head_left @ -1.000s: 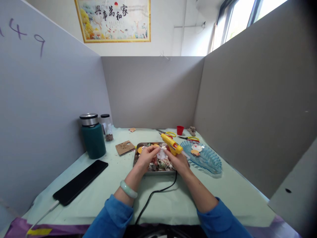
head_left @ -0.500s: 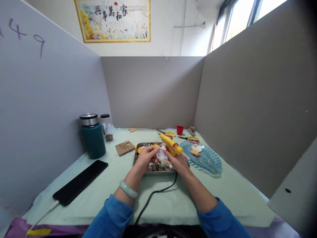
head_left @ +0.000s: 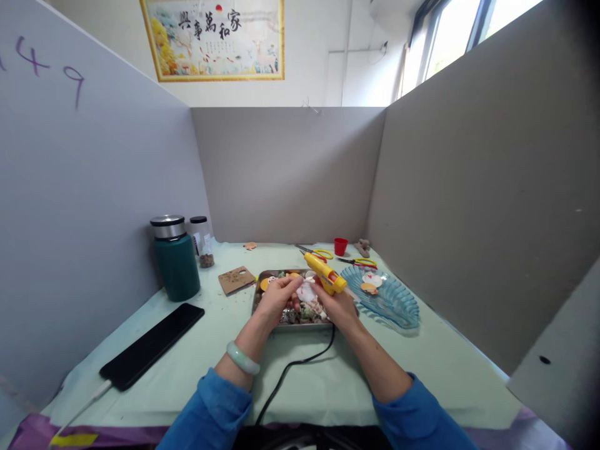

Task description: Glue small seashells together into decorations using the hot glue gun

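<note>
My right hand (head_left: 336, 305) grips a yellow glue gun (head_left: 324, 273), its nozzle pointing left toward a white shell (head_left: 307, 291). My left hand (head_left: 276, 299) pinches that white shell from the left, fingers closed on it. Both hands hover over a steel tray (head_left: 257, 296) filled with several shells and small pieces. The gun's black cord (head_left: 293, 369) runs from under my right hand toward me across the table.
A blue glass dish (head_left: 391, 300) with shells sits right of the tray. Yellow scissors (head_left: 360, 261), a red cup (head_left: 340, 245), a green flask (head_left: 175, 256), a small jar (head_left: 201, 240), a cardboard piece (head_left: 237, 279) and a black phone (head_left: 152, 344) lie around. Partition walls enclose three sides.
The hands and glue gun stay almost in place; the gun tip shifts very slightly against the shell.
</note>
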### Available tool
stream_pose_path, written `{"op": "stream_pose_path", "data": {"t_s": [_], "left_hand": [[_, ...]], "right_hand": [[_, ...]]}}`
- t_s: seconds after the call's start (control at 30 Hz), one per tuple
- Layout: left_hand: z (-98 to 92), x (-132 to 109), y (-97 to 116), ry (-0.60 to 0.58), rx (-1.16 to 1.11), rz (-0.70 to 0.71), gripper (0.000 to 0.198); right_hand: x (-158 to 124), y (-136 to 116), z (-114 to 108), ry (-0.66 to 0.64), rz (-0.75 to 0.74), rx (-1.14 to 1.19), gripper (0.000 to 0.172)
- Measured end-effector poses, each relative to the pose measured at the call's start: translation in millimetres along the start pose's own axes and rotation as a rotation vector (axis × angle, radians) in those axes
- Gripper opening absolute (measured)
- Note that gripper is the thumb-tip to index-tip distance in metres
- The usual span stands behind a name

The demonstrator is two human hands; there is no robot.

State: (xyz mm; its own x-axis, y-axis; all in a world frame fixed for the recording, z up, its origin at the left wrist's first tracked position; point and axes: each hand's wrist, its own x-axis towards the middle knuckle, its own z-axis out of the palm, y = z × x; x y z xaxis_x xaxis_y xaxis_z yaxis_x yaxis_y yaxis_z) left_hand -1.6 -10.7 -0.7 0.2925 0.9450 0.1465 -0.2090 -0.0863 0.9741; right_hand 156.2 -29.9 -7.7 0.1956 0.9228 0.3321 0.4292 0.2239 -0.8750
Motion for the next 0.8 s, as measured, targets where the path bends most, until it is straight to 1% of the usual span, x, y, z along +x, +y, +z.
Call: {"op": "stream_pose_path", "data": {"t_s": [0.2,0.37,0.43,0.57,0.8], "left_hand": [[1.1,-0.6,1.9,0.018,0.011,0.01,0.039],[1.3,-0.3,1.6,0.038,0.032,0.004,0.035],[1.3,-0.2,1.5,0.031,0.034,0.021,0.033],[1.2,-0.3,2.0,0.014,0.032,0.044,0.032],[0.6,1.2,-0.3,0.004,0.042,0.04,0.039]], "right_hand": [[-0.8,-2.7,0.0,0.005,-0.061,0.014,0.038],[-1.8,-7.0,-0.1,0.025,-0.21,0.068,0.036],[-2.0,-7.7,-0.3,0.021,-0.233,0.085,0.035],[-1.3,-5.7,0.1,0.018,-0.217,0.087,0.035],[-1.9,-3.0,0.4,0.015,-0.087,0.042,0.039]]}}
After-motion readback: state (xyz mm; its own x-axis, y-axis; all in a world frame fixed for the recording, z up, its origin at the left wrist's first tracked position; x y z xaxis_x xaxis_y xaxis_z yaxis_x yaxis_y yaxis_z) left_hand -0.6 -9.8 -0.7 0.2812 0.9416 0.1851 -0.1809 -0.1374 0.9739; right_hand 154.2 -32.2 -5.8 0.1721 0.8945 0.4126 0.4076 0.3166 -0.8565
